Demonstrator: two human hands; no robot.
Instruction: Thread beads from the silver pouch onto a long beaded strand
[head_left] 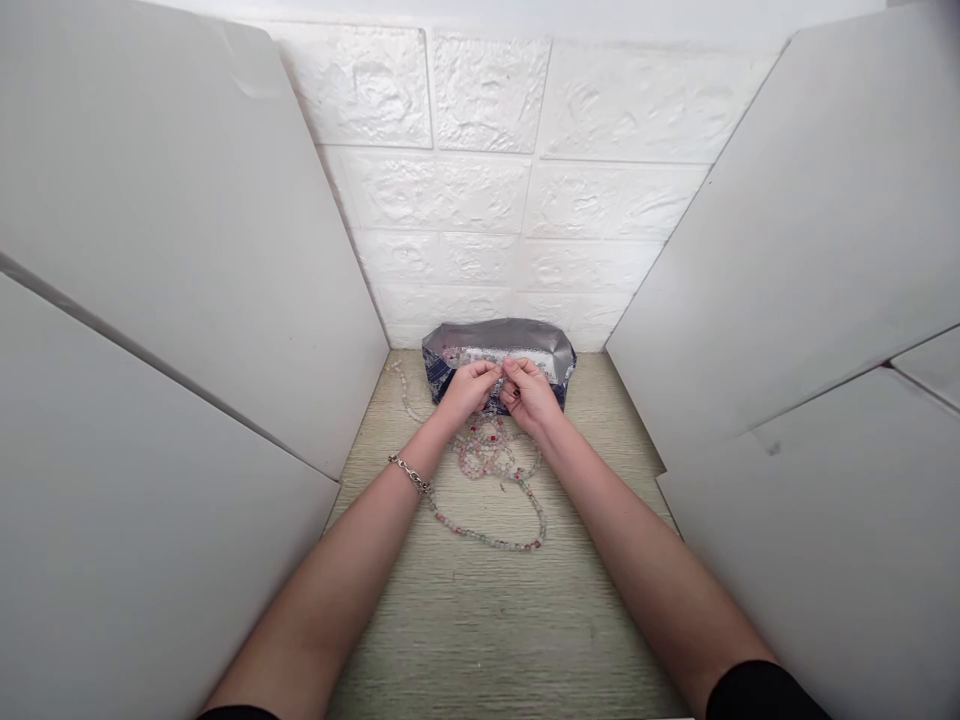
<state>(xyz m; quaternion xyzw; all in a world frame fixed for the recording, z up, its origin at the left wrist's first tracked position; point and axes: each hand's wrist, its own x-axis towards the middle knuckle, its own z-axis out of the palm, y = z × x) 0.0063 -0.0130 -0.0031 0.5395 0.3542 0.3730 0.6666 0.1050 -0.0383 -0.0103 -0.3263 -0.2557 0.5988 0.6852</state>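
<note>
My left hand [471,388] and my right hand [531,392] meet fingertip to fingertip over the front edge of an opened foil bag [559,390]. Both are closed in a pinch on a bead string, whose held end is too small to see clearly. The long bead string [487,543] lies in loops on the surface below my hands, with pale, pink, green and a few red beads. A paler stretch trails off to the left. Loose small beads show inside the silver-lined bag, which is blue patterned outside; my hands hide part of its front.
Grey-white panels [172,230] rise close on the left, and similar panels [780,250] on the right. A white brick-patterned wall [480,190] stands right behind the bag. The wood-grain surface [480,640] runs between them. A chain bracelet [409,474] is on my left wrist.
</note>
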